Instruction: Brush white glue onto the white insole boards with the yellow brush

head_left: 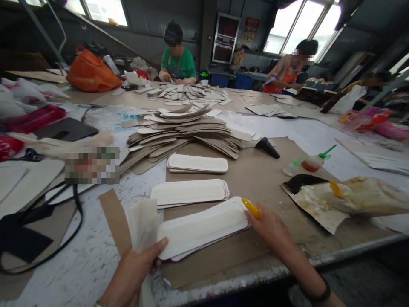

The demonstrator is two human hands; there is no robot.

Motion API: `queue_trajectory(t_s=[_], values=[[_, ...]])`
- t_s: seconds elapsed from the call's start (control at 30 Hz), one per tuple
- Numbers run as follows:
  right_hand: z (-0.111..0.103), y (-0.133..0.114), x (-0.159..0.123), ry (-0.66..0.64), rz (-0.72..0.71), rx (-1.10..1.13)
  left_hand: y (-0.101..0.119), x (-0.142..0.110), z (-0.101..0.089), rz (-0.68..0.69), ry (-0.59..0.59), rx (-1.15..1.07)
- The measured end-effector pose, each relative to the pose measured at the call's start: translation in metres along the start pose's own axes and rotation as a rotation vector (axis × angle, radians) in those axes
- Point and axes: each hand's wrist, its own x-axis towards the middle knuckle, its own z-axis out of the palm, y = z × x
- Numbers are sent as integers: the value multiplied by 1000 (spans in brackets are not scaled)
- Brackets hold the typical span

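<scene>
My left hand (136, 268) grips a bundle of thin white sheets (142, 224) at the table's near edge, its thumb resting on the left end of a stack of white oblong pads (203, 228). My right hand (271, 228) is closed round a yellow tool (251, 208) whose tip touches the right end of that stack. Two more stacks of the same white pads (190, 192) (197, 163) lie just beyond, on brown cardboard (255, 175).
A big heap of beige cut pieces (182, 134) fills the table's middle. A glue-smeared sheet (348, 198), small squeeze bottles (311, 163) and a black nozzle (267, 148) lie right. Black straps (38, 238) lie left. Other people work at the far side.
</scene>
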Motion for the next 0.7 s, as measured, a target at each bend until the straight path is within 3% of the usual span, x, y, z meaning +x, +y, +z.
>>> queue_trajectory(t_s=[0.23,0.47,0.57,0.7], values=[[1,1,3,14,-59,260,0,-4,-6,-52,-64,-195],[-12,-8,-4,-227,29,632,11,-15,-13,-72,-201,-289],[-13,-8,-9,-213,68,649,18,-19,-17,-68,-226,-322],[-15,-9,-17,-131,33,539,14,-18,-22,-79,-172,-318]])
